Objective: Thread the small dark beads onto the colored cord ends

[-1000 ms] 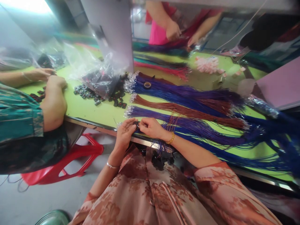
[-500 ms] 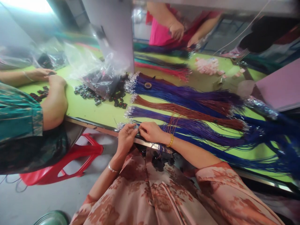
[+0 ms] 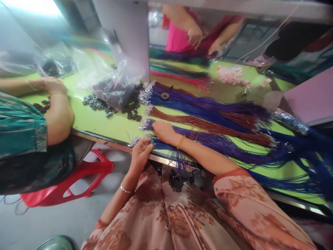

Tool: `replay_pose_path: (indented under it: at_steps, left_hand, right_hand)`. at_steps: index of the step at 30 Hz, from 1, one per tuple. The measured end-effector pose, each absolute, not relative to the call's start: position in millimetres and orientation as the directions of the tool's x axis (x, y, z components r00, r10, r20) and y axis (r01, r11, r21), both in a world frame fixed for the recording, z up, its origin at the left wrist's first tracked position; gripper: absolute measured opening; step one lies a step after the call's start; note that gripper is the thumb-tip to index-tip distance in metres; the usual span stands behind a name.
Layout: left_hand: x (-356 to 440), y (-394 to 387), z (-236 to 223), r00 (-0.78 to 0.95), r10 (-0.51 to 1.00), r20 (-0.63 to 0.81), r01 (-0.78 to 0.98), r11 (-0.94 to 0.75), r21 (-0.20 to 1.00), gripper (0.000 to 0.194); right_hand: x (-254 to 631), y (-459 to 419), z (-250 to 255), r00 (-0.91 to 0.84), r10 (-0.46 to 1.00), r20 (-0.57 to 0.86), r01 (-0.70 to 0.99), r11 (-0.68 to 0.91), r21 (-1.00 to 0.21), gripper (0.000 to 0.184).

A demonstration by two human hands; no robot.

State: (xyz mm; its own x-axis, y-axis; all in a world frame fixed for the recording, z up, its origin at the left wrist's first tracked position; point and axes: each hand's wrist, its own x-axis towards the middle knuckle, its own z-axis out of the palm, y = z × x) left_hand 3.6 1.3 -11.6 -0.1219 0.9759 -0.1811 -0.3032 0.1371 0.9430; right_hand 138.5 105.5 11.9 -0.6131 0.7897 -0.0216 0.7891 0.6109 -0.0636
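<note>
My left hand [image 3: 140, 152] pinches a small dark connector housing [image 3: 151, 141] between thumb and fingers at the table's front edge. My right hand [image 3: 164, 132] lies on the bundle of purple wires [image 3: 208, 140], close to its silvery terminal ends [image 3: 146, 124]. Its fingers are curled down into the bundle, and whether a wire is between them is hidden. Blue wires [image 3: 166, 145] with metal tips run just below that hand. Several thin wires with black connectors [image 3: 186, 174] on them hang over the edge in front of my body.
Brown wires [image 3: 182, 118] and a roll of tape [image 3: 164, 96] lie beyond. Loose black housings [image 3: 99, 104] and a plastic bag [image 3: 117, 86] are to the left. One co-worker's arm [image 3: 59, 111] rests at left; another's hands [image 3: 195, 36] work behind. A red stool [image 3: 99, 170] stands below.
My right hand has moved away from the left hand and the connector, up onto the purple wires. The left hand stays in place with the connector. The left co-worker's hands shifted slightly.
</note>
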Motion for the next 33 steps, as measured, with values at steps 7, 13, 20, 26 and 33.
replay_pose_path:
  at_steps: [7, 13, 20, 26, 33]
  left_hand:
    - [7, 3, -11, -0.103, 0.986, -0.131, -0.309, 0.094, 0.946, 0.035]
    - [13, 6, -10, -0.091, 0.991, -0.102, -0.332, 0.066, 0.941, 0.037]
    - [20, 9, -9, -0.069, 0.996, -0.062, -0.386, 0.031, 0.922, 0.044]
    - [23, 14, -7, -0.021, 0.989, -0.143, -0.491, 0.115, 0.864, 0.043]
    - [25, 16, -6, -0.027, 0.985, -0.168, -0.504, 0.132, 0.853, 0.041]
  right_hand:
    - [140, 109, 23, -0.523, 0.847, 0.098, 0.795, 0.526, -0.304, 0.018]
    - [122, 115, 36, -0.541, 0.813, 0.214, 0.507, 0.519, -0.688, 0.010]
    - [145, 89, 38, -0.453, 0.871, 0.192, 0.374, 0.381, -0.845, 0.009]
    - [174, 62, 31, -0.404, 0.897, 0.180, 0.437, 0.362, -0.823, 0.011]
    - [178, 55, 28, -0.411, 0.896, 0.168, 0.505, 0.377, -0.776, 0.008]
